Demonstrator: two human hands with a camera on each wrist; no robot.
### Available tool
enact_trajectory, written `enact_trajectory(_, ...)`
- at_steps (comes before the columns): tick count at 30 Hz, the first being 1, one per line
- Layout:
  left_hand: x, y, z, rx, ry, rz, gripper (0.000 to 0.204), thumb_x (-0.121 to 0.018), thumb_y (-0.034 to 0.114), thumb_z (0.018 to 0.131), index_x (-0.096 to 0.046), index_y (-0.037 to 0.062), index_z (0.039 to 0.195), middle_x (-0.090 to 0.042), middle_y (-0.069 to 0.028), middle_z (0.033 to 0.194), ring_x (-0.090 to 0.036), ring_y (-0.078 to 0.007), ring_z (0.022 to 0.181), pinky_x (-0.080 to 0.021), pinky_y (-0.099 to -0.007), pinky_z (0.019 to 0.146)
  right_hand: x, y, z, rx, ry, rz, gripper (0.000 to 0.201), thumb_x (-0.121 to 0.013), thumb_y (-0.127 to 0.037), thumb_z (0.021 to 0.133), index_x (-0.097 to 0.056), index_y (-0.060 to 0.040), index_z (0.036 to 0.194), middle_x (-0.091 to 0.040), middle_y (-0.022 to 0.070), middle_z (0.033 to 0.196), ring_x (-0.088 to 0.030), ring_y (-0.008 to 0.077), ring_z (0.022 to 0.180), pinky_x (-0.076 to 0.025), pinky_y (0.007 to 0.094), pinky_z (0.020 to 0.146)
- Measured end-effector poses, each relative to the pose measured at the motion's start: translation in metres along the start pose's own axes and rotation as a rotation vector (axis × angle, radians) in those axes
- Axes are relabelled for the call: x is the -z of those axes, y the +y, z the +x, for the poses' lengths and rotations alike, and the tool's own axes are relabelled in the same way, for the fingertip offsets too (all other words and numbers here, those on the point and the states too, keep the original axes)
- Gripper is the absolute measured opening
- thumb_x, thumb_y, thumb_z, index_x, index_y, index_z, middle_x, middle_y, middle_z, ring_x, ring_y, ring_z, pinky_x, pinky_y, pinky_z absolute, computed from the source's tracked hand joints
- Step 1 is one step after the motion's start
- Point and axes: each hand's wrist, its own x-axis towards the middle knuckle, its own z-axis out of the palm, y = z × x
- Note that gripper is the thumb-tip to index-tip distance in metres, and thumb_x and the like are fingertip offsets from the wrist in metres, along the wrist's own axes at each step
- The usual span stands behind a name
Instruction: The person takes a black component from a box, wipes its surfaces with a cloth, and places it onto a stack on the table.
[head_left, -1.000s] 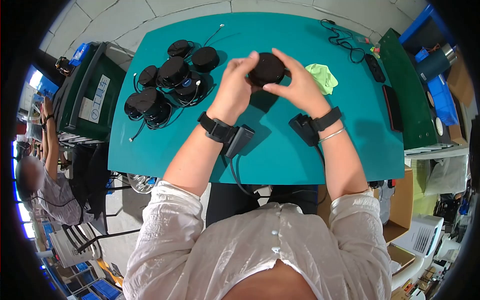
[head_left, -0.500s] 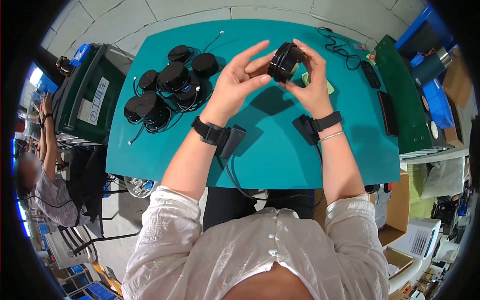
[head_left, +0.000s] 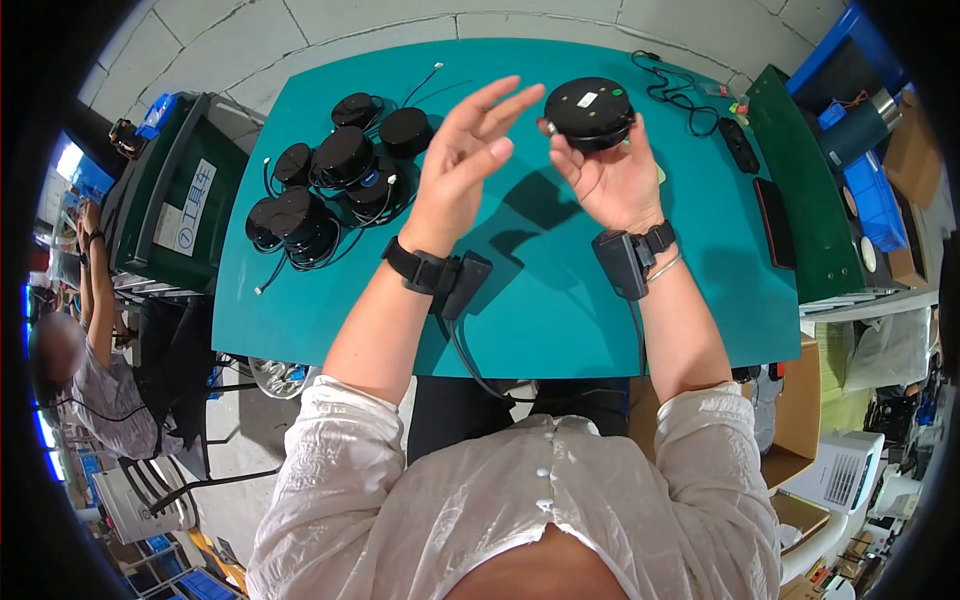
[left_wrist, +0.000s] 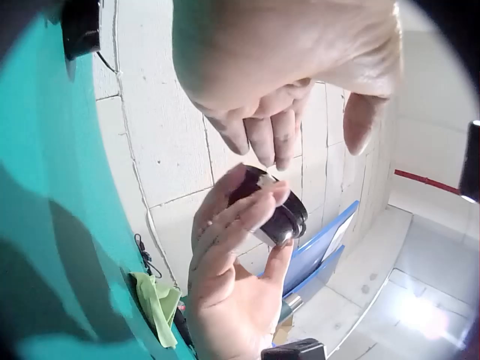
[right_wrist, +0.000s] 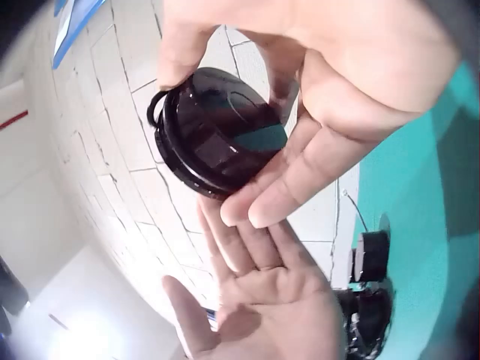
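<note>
A round black device (head_left: 590, 112), with a small white label and a green dot on its upturned face, is up above the table in my right hand (head_left: 618, 190). Fingers and thumb grip its rim from below; the right wrist view shows its glossy opposite side (right_wrist: 225, 127). My left hand (head_left: 458, 170) is off to the left of it, its fingers extended and the palm turned toward the device. Nothing is in that hand. On the left of the table stand several similar black round devices (head_left: 345, 150) with thin cables.
A light green cloth (left_wrist: 155, 307) lies on the teal table (head_left: 480, 320) near my right hand. Toward the right edge are a black power strip (head_left: 738, 147) with its cable and a dark flat phone-like object (head_left: 773, 222). A green cabinet (head_left: 820, 200) borders that side.
The device was between both hands, then tipped on edge in the right hand; now its labelled face is up. My left hand has come away from it to the left.
</note>
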Motion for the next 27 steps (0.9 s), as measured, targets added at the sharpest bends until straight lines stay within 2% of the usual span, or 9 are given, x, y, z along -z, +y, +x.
enact_trajectory(2,0.008,-0.005,0.002,-0.002,0.024,0.005,0.060,-0.058,0.023,0.086,-0.041,-0.0010,0.138,-0.047,-0.0255,0.138,-0.040,-0.0309,0.134,-0.022,-0.0428,0.115,0.000,-0.001,0.000,0.022,-0.030,0.236,0.074,-0.046,-0.056,0.094,-0.034,0.0024,0.139,-0.042,0.0344,0.133,-0.060,0.0333,0.112,-0.051,0.0421,0.098)
enact_trajectory(5,0.010,-0.008,0.002,0.004,0.075,0.020,0.054,-0.056,0.022,0.088,-0.044,-0.0013,0.135,-0.050,-0.0255,0.134,-0.044,-0.0309,0.132,-0.026,-0.0426,0.114,0.003,-0.005,-0.001,0.027,0.005,0.315,0.075,-0.046,-0.056,0.094,-0.034,0.0033,0.139,-0.044,0.0313,0.134,-0.060,0.0320,0.111,-0.050,0.0419,0.099)
enact_trajectory(9,0.017,-0.017,0.001,0.083,0.125,0.049,0.047,-0.055,0.021,0.091,-0.047,-0.0013,0.132,-0.054,-0.0217,0.130,-0.050,-0.0289,0.124,-0.035,-0.0422,0.107,-0.007,-0.007,0.000,0.085,0.109,0.065,0.066,-0.057,-0.042,0.094,-0.036,0.0006,0.139,-0.048,0.0257,0.130,-0.060,0.0295,0.110,-0.050,0.0416,0.099)
enact_trajectory(12,0.019,-0.021,0.002,0.197,0.163,0.076,0.045,-0.056,0.024,0.093,-0.049,-0.0012,0.130,-0.056,-0.0176,0.128,-0.053,-0.0258,0.118,-0.041,-0.0409,0.100,-0.018,-0.006,0.000,0.199,0.327,-0.904,0.066,-0.075,-0.008,0.076,-0.046,-0.0149,0.135,-0.052,0.0161,0.121,-0.057,0.0290,0.109,-0.049,0.0406,0.094)
enact_trajectory(13,0.019,-0.022,0.002,0.270,0.174,0.076,0.045,-0.057,0.026,0.093,-0.050,-0.0012,0.129,-0.056,-0.0153,0.126,-0.055,-0.0238,0.114,-0.043,-0.0401,0.097,-0.020,-0.005,0.000,0.200,0.327,-0.901,0.066,-0.075,-0.008,0.076,-0.046,-0.0149,0.135,-0.052,0.0161,0.121,-0.057,0.0290,0.109,-0.049,0.0406,0.094)
enact_trajectory(15,0.018,-0.029,0.001,0.328,0.150,0.014,0.045,-0.061,0.024,0.092,-0.051,-0.0013,0.128,-0.057,-0.0133,0.124,-0.055,-0.0216,0.112,-0.045,-0.0377,0.094,-0.026,0.002,-0.003,0.465,0.174,-1.870,0.071,-0.078,-0.008,0.068,-0.050,-0.0188,0.132,-0.051,0.0153,0.118,-0.055,0.0317,0.108,-0.049,0.0383,0.092)
enact_trajectory(19,0.012,-0.029,-0.004,0.436,0.082,0.146,0.047,-0.070,0.014,0.086,-0.051,-0.0021,0.126,-0.059,-0.0086,0.116,-0.057,-0.0165,0.107,-0.049,-0.0319,0.087,-0.037,0.012,-0.008,0.413,-0.042,-2.254,0.080,-0.079,-0.002,0.061,-0.050,-0.0205,0.133,-0.051,0.0092,0.118,-0.054,0.0304,0.106,-0.050,0.0376,0.091)
enact_trajectory(20,0.015,-0.027,-0.001,0.533,0.099,0.172,0.053,-0.073,0.008,0.082,-0.049,-0.0018,0.128,-0.059,-0.0075,0.113,-0.058,-0.0158,0.103,-0.051,-0.0301,0.084,-0.043,0.013,-0.009,0.361,-0.056,-2.263,0.089,-0.079,-0.002,0.061,-0.043,-0.0205,0.140,-0.052,0.0065,0.122,-0.054,0.0285,0.108,-0.049,0.0378,0.092)
enact_trajectory(27,0.019,-0.034,0.000,0.450,0.206,-0.311,0.041,-0.067,0.006,0.086,-0.052,-0.0013,0.123,-0.060,-0.0130,0.114,-0.063,-0.0224,0.100,-0.054,-0.0370,0.083,-0.032,0.009,-0.002,0.480,-0.053,-2.062,0.097,-0.080,-0.011,0.065,-0.029,-0.0154,0.147,-0.052,0.0076,0.133,-0.050,0.0301,0.118,-0.046,0.0405,0.097)
